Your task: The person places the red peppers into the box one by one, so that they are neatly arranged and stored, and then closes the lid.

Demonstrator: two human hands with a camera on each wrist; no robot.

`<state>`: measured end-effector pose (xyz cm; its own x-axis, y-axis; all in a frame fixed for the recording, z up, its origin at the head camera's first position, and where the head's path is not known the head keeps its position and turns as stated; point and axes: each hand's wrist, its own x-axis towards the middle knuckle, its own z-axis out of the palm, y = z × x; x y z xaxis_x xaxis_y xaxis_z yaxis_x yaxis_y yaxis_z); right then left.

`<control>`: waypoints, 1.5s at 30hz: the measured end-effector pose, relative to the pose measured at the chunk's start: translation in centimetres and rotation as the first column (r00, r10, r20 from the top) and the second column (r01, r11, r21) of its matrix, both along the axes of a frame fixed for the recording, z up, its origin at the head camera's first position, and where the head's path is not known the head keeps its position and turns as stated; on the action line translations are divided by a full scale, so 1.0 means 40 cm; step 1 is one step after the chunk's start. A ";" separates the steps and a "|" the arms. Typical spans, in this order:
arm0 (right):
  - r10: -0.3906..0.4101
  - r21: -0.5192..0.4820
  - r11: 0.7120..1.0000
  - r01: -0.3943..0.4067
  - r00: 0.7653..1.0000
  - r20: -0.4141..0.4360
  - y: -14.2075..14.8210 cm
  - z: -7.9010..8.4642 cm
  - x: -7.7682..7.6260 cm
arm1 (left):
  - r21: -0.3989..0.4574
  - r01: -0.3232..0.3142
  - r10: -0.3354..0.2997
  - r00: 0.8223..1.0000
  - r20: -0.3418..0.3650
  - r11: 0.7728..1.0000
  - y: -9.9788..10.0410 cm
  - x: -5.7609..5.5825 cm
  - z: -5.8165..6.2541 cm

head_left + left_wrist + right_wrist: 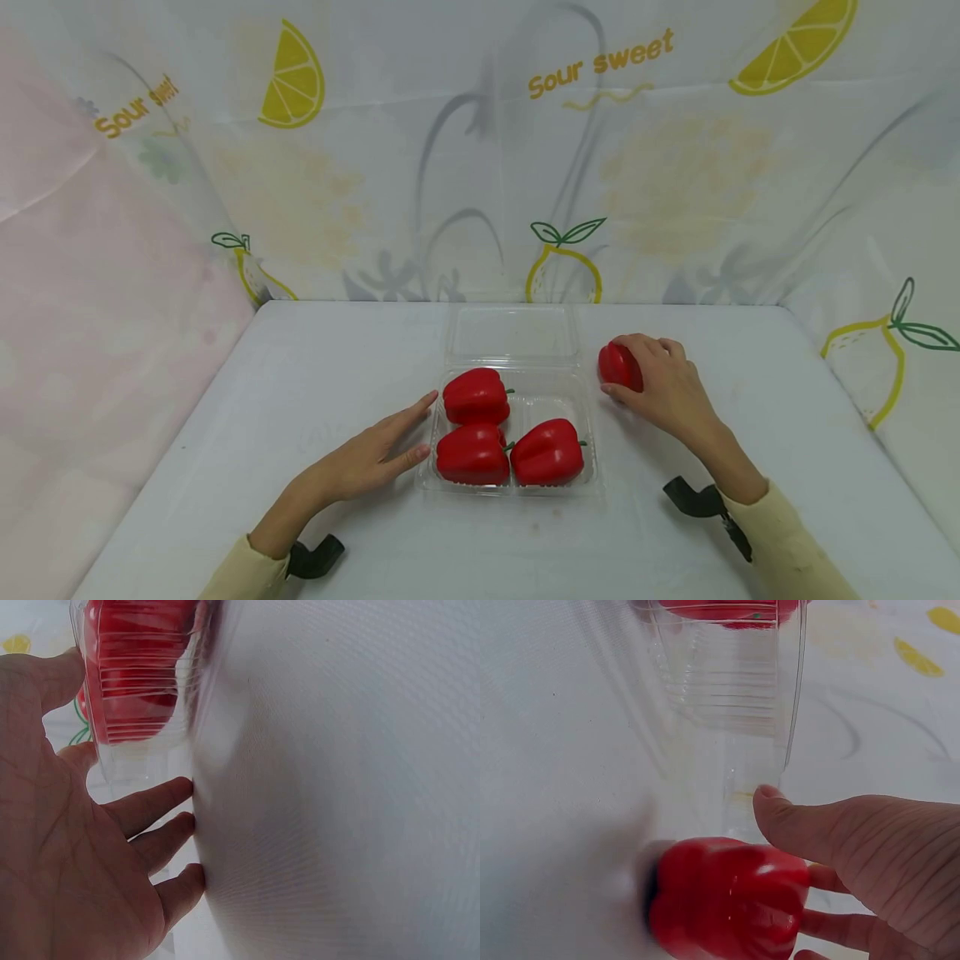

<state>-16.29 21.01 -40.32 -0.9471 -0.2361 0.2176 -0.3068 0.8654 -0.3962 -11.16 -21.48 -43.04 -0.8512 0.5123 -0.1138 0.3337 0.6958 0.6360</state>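
A clear plastic clamshell box [525, 492] lies with its lid [513, 333] folded back. Three red bell peppers sit in it: one at the back left [476, 397], one at the front left [472, 455] and one at the front right [549, 452]. My left hand [367, 458] is at the box's left side, fingers extended; in the left wrist view its thumb and forefinger are right at the rim and the other fingertips rest on the table. To the right of the box, my right hand [663, 383] holds another red bell pepper [731, 900] between thumb and fingers, close to the table.
The back right compartment [551, 408] of the box holds no pepper. A white cloth covers the table [315, 367]. Behind it hangs a curtain [465, 167] printed with lemons. Black curved pieces [318, 557] stick out at both sleeves.
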 end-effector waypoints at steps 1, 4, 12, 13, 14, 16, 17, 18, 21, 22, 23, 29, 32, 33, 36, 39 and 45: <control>-0.002 0.009 1.000 0.002 1.000 -0.002 0.001 0.001 0.001 | -0.001 -0.001 0.001 1.000 -0.001 1.000 0.000 0.000 0.000; -0.008 0.035 0.999 0.008 1.000 -0.002 0.002 0.006 0.005 | 0.001 0.003 -0.003 1.000 -0.006 1.000 0.000 0.000 0.001; -0.023 0.067 0.998 0.020 0.999 0.045 0.003 0.015 0.014 | 0.002 0.007 -0.007 1.000 -0.005 1.000 -0.002 0.000 0.001; -0.024 0.069 0.997 0.021 0.998 0.050 0.005 0.016 0.015 | 0.002 0.006 -0.006 1.000 -0.003 1.000 -0.002 0.000 0.001; -0.025 0.068 0.997 0.021 0.998 0.054 0.006 0.016 0.015 | 0.002 0.005 -0.005 1.000 -0.001 1.000 -0.002 -0.001 0.001; -0.024 0.067 0.998 0.020 0.998 0.058 0.011 0.015 0.015 | 0.001 0.000 0.000 1.000 0.005 1.000 -0.002 -0.001 0.002; -0.022 0.066 0.998 0.019 0.998 0.055 0.013 0.014 0.015 | -0.001 -0.001 0.001 1.000 0.005 1.000 -0.002 -0.001 0.002; -0.021 0.067 0.998 0.018 0.998 0.051 0.015 0.013 0.016 | -0.002 -0.004 0.004 1.000 0.006 1.000 -0.002 -0.001 0.002; -0.017 0.064 0.998 0.015 0.999 0.039 0.019 0.009 0.017 | -0.006 -0.009 0.009 1.000 0.006 1.000 -0.001 -0.001 0.004; -0.017 0.065 0.998 0.015 0.999 0.034 0.021 0.008 0.018 | -0.007 -0.011 0.011 1.000 0.006 1.000 -0.001 -0.001 0.004; -0.016 0.065 0.998 0.014 0.999 0.030 0.021 0.006 0.018 | -0.008 -0.011 0.011 1.000 0.006 1.000 -0.001 -0.001 0.005; -0.022 0.058 0.998 0.021 1.000 0.008 0.024 0.004 0.016 | -0.005 -0.014 0.014 1.000 0.010 1.000 0.000 0.000 0.008; -0.023 0.052 0.998 0.022 1.000 0.015 0.023 0.004 0.016 | -0.001 -0.010 0.010 1.000 0.011 1.000 0.001 0.000 0.009; -0.024 0.051 0.998 0.023 1.000 0.018 0.023 0.004 0.016 | 0.001 -0.008 0.008 1.000 0.011 1.000 0.001 0.000 0.010; -0.026 0.049 0.999 0.024 0.999 0.024 0.022 0.004 0.015 | 0.008 -0.001 0.001 1.000 0.008 1.000 0.002 -0.001 0.009; -0.032 0.050 0.998 0.031 0.999 0.019 0.022 0.004 0.013 | 0.009 0.002 -0.002 1.000 0.006 1.000 0.002 -0.001 0.007; -0.038 0.042 0.998 0.038 0.999 0.011 0.023 0.002 0.014 | 0.014 0.004 -0.004 1.000 0.009 1.000 0.001 -0.001 0.005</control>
